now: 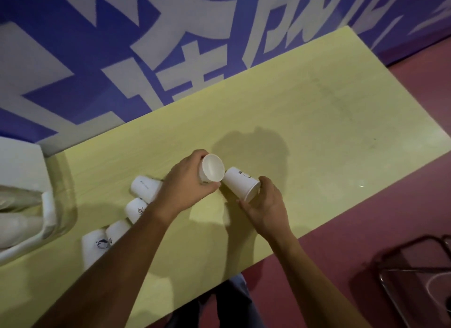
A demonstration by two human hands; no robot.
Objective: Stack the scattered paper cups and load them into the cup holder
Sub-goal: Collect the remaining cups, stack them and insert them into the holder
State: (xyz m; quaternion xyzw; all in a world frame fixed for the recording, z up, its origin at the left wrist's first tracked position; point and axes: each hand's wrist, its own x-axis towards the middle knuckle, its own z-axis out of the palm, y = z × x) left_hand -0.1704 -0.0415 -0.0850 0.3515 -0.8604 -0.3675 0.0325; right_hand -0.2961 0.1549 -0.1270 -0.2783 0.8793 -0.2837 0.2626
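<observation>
Two bare forearms enter from 6 and 7 o'clock and meet over the middle of a yellow table [317,132]. At centre, the left hand [188,181] wraps fingers and thumb around the wall of a white paper cup [211,167], held on its side above the tabletop with its open mouth facing 4 o'clock. Just beside it, the right hand [266,205] grasps the mouth end of a second cup [240,183], also on its side; its closed base points to 10 o'clock and touches, or nearly touches, the first cup's rim. Four more cups [135,209] sit in a row on the table at 8 o'clock of the left hand, partly hidden by the forearm. At 9 o'clock stands a white container [24,205] with a clear wall; whether it is the cup holder cannot be told. At 4 o'clock, a dark chair [415,279] stands on the red floor [390,217]. Behind the table, at 12 o'clock, is a blue wall [73,59] with large white lettering.
</observation>
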